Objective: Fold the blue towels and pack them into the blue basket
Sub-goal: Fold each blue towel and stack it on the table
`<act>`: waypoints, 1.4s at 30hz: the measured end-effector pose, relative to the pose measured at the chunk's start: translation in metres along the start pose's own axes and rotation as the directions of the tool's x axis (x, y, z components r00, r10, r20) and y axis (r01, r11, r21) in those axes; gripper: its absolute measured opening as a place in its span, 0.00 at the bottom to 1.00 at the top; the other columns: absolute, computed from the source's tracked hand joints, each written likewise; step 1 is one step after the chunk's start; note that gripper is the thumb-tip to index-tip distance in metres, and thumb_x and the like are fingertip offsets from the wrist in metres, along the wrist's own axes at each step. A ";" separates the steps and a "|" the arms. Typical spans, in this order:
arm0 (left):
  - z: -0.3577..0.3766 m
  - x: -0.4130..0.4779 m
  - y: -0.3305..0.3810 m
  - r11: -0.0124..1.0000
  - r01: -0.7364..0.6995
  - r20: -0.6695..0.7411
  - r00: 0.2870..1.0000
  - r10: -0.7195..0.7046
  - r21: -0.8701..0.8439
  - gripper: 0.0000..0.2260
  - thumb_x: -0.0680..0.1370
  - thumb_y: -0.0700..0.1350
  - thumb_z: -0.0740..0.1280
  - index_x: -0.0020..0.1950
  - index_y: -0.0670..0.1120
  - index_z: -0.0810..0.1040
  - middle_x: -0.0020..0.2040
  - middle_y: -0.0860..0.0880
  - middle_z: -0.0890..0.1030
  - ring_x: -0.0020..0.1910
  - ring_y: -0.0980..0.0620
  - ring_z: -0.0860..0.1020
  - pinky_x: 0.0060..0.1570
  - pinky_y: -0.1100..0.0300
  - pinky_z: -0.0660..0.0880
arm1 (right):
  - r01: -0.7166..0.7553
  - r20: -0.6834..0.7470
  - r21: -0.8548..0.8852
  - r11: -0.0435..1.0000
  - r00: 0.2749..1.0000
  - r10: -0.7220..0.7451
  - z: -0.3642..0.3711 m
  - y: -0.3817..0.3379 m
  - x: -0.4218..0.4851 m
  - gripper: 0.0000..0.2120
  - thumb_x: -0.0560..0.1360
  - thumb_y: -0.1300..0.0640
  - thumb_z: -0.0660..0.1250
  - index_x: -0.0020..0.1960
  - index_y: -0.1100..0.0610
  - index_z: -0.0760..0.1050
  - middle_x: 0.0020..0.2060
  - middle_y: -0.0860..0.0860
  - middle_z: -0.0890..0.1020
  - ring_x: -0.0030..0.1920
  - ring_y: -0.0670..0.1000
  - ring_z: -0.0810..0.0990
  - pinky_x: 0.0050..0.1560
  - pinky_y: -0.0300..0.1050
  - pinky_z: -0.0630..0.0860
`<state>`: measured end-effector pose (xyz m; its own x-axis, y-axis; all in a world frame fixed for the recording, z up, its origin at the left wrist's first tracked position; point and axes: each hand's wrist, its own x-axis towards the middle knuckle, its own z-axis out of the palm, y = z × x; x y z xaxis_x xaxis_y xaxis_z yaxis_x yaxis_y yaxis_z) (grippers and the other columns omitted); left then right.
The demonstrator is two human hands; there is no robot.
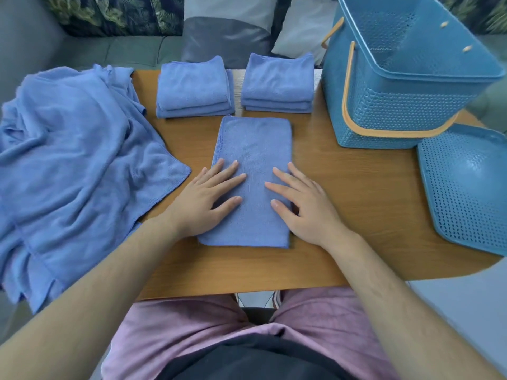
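Note:
A blue towel, folded into a long strip, lies in the middle of the wooden table. My left hand rests flat on its near left part, fingers straight. My right hand lies flat on its near right part. Two stacks of folded blue towels stand behind it, one at back left and one at back centre. A heap of unfolded blue towels covers the table's left side. The blue basket with orange handles stands at the back right and holds nothing visible.
The basket's perforated blue lid lies at the table's right edge, in front of the basket. A grey sofa with cushions runs behind the table. My lap in pink shorts is below the near edge.

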<state>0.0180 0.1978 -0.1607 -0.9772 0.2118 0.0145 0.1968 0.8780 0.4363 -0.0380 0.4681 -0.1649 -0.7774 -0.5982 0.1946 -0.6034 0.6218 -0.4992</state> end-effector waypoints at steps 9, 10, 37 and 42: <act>-0.004 -0.039 -0.013 0.988 -0.128 -0.212 0.971 0.108 -0.084 0.20 0.80 0.57 0.66 0.69 0.52 0.79 0.75 0.54 0.71 0.78 0.55 0.63 0.74 0.47 0.64 | 0.138 0.048 0.179 0.974 0.988 -0.149 -0.017 -0.007 -0.044 0.26 0.64 0.66 0.63 0.58 0.49 0.83 0.68 0.42 0.77 0.75 0.51 0.68 0.72 0.55 0.67; -0.005 -0.038 -0.012 0.987 -0.133 -0.214 0.971 0.111 -0.089 0.19 0.80 0.57 0.66 0.68 0.52 0.79 0.75 0.54 0.72 0.77 0.54 0.64 0.73 0.45 0.66 | 0.128 0.060 0.163 0.978 0.988 -0.140 -0.018 -0.008 -0.043 0.25 0.66 0.65 0.65 0.59 0.47 0.83 0.69 0.41 0.76 0.75 0.49 0.67 0.72 0.55 0.66; -0.009 -0.055 0.007 0.957 -0.153 -0.340 0.938 0.063 -0.245 0.16 0.76 0.50 0.69 0.63 0.46 0.80 0.60 0.56 0.82 0.59 0.56 0.80 0.57 0.49 0.77 | -0.105 -0.044 0.391 0.914 0.990 0.133 -0.013 -0.011 -0.038 0.15 0.83 0.53 0.63 0.68 0.53 0.78 0.65 0.42 0.80 0.68 0.42 0.75 0.71 0.50 0.70; -0.007 -0.056 0.013 0.973 -0.183 -0.339 0.932 0.126 -0.141 0.19 0.75 0.52 0.72 0.63 0.46 0.77 0.58 0.56 0.81 0.57 0.59 0.78 0.58 0.59 0.74 | -0.104 -0.077 0.341 0.934 0.987 0.138 -0.015 -0.017 -0.041 0.17 0.82 0.54 0.65 0.71 0.51 0.73 0.63 0.42 0.80 0.66 0.42 0.76 0.68 0.51 0.73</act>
<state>0.0750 0.1946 -0.1496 -0.9133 0.1621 0.3737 0.3586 0.7549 0.5491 0.0010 0.4895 -0.1515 -0.8648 -0.4655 0.1885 -0.4221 0.4705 -0.7749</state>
